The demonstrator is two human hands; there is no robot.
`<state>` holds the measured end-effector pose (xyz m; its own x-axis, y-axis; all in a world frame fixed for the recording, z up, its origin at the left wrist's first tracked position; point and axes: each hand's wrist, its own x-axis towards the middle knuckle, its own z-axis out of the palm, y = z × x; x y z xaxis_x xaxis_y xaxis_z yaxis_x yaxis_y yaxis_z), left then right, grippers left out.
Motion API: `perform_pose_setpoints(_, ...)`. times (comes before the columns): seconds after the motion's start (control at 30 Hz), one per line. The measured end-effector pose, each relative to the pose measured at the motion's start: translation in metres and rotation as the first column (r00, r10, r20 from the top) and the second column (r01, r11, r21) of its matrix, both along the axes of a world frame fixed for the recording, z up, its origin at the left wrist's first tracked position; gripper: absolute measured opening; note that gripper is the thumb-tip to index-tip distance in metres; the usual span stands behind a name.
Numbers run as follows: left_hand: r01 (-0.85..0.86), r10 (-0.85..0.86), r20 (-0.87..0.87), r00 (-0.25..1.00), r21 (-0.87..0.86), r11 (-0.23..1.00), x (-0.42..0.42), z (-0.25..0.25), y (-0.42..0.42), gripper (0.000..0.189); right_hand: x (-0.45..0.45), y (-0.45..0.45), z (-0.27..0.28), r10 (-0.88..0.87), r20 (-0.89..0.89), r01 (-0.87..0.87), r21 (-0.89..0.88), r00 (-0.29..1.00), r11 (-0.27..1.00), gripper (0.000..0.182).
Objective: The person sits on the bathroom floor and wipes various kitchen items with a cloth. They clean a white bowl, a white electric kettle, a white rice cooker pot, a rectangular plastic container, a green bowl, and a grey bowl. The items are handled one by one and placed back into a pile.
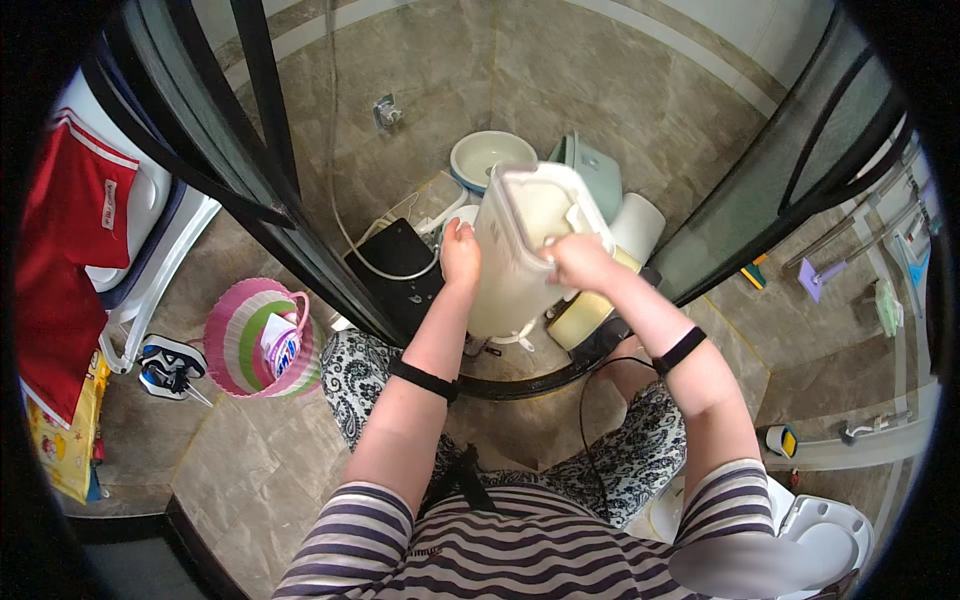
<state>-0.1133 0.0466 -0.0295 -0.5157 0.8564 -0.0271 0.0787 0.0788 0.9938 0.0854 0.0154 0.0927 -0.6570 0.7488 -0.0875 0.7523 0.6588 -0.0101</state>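
A large translucent plastic container [502, 277] with a white inner rim stands tilted in front of me, its open top towards me. Pale material or a pale inner surface shows inside. My right hand [581, 261] grips the container's near right rim and is slightly blurred. Against its left wall is my left hand [460, 253], fingers curled, with the side of the hand touching the plastic. A small white cord or strap [521, 337] lies by the container's base. To the right of the base is a yellowish box with dark edges [592, 311].
Behind the container are a round basin [493, 159], a grey-green bin [596, 172] and a white cylinder [639, 225]. Glass shower doors [750, 202] flank me. A black board [397, 259] lies left under a shower hose. A pink-striped basket [232, 337] and a shoe [171, 367] sit further left.
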Motion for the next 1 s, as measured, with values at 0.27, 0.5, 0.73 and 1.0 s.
perform_pose_setpoints(0.27, -0.048, 0.074, 0.078, 0.994, -0.3, 0.953, 0.005, -0.075, 0.008, 0.041, -0.011, 0.1, 0.014, -0.187, -0.601, 0.192, -0.056, 0.777, 0.98, 0.033)
perform_pose_setpoints(0.5, 0.096, -0.022, 0.134, 0.991, -0.574, 0.813, -0.012, -0.14, 0.034, 0.056, -0.047, 0.152, -0.042, -0.286, -0.729, 0.299, -0.117, 0.622, 0.947, 0.037)
perform_pose_setpoints(0.73, 0.082, 0.03, 0.14, 0.99, -0.723, 0.686, 0.0, -0.135, 0.023, 0.053, -0.059, 0.201, -0.105, -0.289, -0.79, 0.31, -0.132, 0.541, 0.941, 0.034)
perform_pose_setpoints(1.0, 0.098, -0.053, 0.083, 0.995, -0.781, 0.616, 0.01, -0.186, 0.017, 0.058, -0.077, 0.222, -0.153, -0.472, -0.414, 0.399, -0.255, 0.778, 0.881, 0.036)
